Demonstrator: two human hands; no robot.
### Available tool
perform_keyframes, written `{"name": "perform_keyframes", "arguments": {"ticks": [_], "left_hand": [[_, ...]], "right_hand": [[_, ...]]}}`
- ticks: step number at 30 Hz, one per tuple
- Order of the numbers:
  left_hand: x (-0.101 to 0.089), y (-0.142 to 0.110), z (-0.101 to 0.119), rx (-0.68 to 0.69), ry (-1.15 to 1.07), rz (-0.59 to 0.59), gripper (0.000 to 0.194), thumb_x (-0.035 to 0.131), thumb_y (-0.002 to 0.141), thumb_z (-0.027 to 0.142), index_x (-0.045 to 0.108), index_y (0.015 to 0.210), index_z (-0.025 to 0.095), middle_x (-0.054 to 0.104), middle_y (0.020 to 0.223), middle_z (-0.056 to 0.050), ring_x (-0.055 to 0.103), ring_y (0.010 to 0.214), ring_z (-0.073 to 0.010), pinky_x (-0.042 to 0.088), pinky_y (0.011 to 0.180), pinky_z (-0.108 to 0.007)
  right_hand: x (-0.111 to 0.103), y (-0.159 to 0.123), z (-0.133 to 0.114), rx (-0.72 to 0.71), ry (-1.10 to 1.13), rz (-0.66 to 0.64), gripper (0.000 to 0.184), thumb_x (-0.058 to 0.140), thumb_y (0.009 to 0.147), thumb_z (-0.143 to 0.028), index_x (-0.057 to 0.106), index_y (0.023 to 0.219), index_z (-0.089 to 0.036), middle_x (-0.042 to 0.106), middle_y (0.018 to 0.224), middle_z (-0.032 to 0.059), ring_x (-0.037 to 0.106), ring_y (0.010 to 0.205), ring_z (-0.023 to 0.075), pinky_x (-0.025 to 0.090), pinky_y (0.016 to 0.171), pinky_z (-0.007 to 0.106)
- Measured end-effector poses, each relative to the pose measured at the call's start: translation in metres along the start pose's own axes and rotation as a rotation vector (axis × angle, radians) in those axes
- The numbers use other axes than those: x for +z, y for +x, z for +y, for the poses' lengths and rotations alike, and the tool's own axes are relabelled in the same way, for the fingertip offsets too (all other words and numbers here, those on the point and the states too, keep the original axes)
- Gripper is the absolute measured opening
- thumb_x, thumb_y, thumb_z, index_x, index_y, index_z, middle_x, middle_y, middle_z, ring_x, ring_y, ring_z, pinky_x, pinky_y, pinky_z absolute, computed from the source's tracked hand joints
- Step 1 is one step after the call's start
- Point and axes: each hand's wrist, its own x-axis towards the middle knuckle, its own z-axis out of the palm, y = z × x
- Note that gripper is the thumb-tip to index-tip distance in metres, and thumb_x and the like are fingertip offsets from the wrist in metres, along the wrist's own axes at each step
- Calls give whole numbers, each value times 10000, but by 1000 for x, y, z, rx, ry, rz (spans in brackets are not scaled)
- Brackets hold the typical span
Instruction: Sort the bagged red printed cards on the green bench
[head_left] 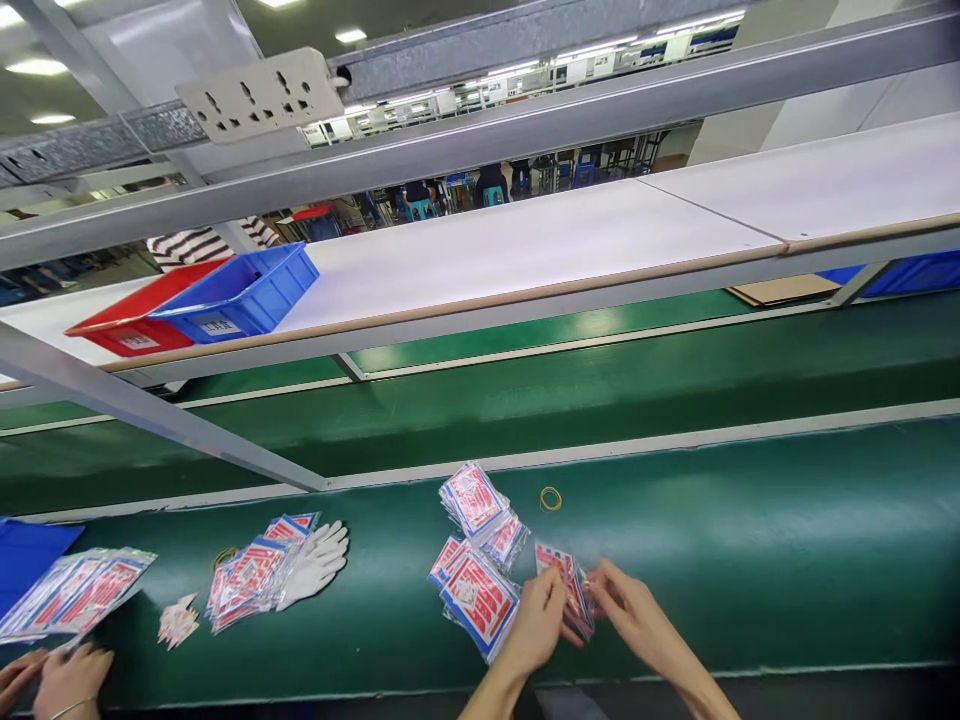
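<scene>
A printed packet (568, 577), red, white and blue in a clear plastic bag, is held tilted just above the green bench. My left hand (535, 622) is closed on its near left side, fingers partly behind it. At the bag's right edge, my right hand (628, 607) pinches the clear plastic between thumb and fingers. Left of my hands lie loose piles of similar packets (480, 597), overlapping one another. A yellow rubber band (550, 498) rests on the bench beyond my hands.
Farther left are more packets (253, 570), a white glove (315, 565) and small paper pieces (178, 621). Another person's hands (71, 680) work at bottom left. A slanted metal post (187, 430) rises from the bench; a white shelf (480, 260) carries blue (251, 300) and red bins (127, 318).
</scene>
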Motion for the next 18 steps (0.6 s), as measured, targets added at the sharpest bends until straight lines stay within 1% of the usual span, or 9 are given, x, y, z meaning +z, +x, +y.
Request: {"name": "perform_keyframes", "arguments": {"ticks": [3, 5, 7, 10, 12, 13, 15, 16, 18], "left_hand": [[-5, -8, 11, 73, 168, -28, 273, 394, 952, 364, 457, 808, 141, 549, 700, -14, 595, 566, -123, 504, 507, -219], [-6, -17, 22, 92, 248, -71, 211, 400, 935, 266, 447, 767, 147, 549, 648, 1, 566, 540, -102, 439, 494, -182], [-8, -24, 32, 128, 269, -104, 229, 421, 953, 274, 484, 772, 148, 569, 681, -6, 564, 590, -100, 429, 539, -191], [-17, -22, 32, 241, 243, 129, 290, 464, 990, 441, 529, 956, 160, 608, 1070, -76, 582, 966, -144, 475, 888, -276], [-25, -15, 23, 188, 90, 266, 445, 516, 959, 537, 441, 1202, 171, 447, 1414, -132, 452, 1299, -184, 342, 1139, -338], [-29, -11, 19, 107, -51, 225, 567, 540, 940, 567, 367, 1306, 170, 383, 1485, -164, 411, 1372, -210, 314, 1176, -379], [-34, -6, 12, -55, -349, -4, 702, 615, 903, 564, 357, 1374, 112, 460, 1427, -234, 491, 1337, -279, 391, 1126, -443], [-35, -5, 11, -99, -462, -93, 683, 653, 890, 528, 421, 1341, 70, 543, 1333, -256, 569, 1250, -306, 445, 1065, -459], [-35, -7, 15, -125, -575, -117, 583, 698, 877, 449, 532, 1235, 19, 639, 1172, -260, 659, 1088, -317, 501, 975, -457]], "right_hand": [[-3, 0, -3, -20, -77, 13, 425, 411, 987, -563, 425, 832, -167, 566, 872, 43, 493, 779, 138, 427, 726, 264], [-5, 1, -3, -9, -112, 91, 380, 417, 968, -517, 398, 811, -171, 581, 889, 55, 511, 794, 145, 416, 736, 274], [-9, 0, -3, 13, -110, 176, 343, 427, 932, -486, 354, 790, -182, 559, 868, 52, 505, 777, 146, 414, 731, 279], [-16, -5, -7, -3, -62, 248, 410, 451, 918, -543, 322, 757, -189, 429, 742, 7, 414, 691, 125, 371, 656, 261], [-20, -8, -13, -25, 55, 237, 507, 473, 915, -634, 305, 744, -187, 406, 732, 3, 398, 686, 118, 367, 643, 245], [-21, -9, -15, -29, 119, 226, 547, 482, 908, -671, 296, 741, -184, 410, 734, 5, 399, 688, 115, 372, 644, 238], [-25, -10, -15, -39, 208, 213, 584, 504, 900, -693, 287, 742, -175, 410, 734, 5, 400, 687, 106, 378, 647, 224], [-26, -10, -12, -55, 230, 215, 575, 516, 906, -678, 298, 750, -170, 411, 738, 4, 406, 689, 101, 383, 648, 216], [-28, -10, -5, -84, 260, 233, 504, 561, 918, -609, 343, 813, -167, 455, 815, 17, 471, 748, 104, 423, 683, 212]]}}
